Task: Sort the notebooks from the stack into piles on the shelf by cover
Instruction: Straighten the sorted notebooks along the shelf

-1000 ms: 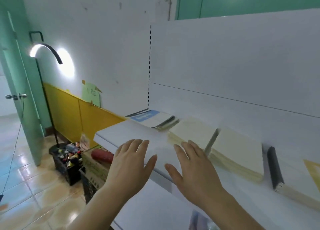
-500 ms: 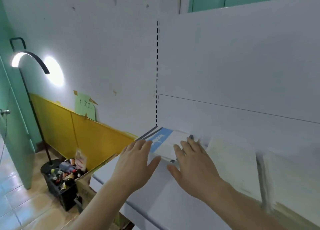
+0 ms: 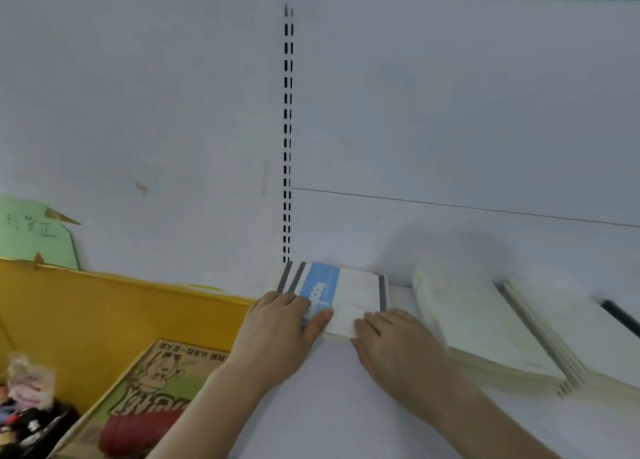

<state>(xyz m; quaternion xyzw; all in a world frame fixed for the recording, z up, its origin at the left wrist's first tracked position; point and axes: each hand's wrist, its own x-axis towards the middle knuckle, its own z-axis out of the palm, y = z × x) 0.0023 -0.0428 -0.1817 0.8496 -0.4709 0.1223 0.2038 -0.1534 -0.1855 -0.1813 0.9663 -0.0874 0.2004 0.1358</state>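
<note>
Hands flat: left hand [image 3: 277, 327] and right hand [image 3: 394, 346] rested, fingers straight, on blue-white notebook stack [image 3: 341, 290] on shelf [image 3: 329, 406]. Advice: pinch top cover only, lift square.

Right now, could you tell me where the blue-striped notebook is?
Head view: the blue-striped notebook tops the shelf's leftmost pile, under both hands' fingertips, left of the cream pile.

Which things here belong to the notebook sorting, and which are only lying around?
Belong to the job:
- stack of notebooks with a blue-and-white cover, both hands on it
- left hand, right hand
- cream-covered notebook pile
- white metal shelf

Just lying about:
- printed cardboard box
- yellow panel
- green paper note
</note>
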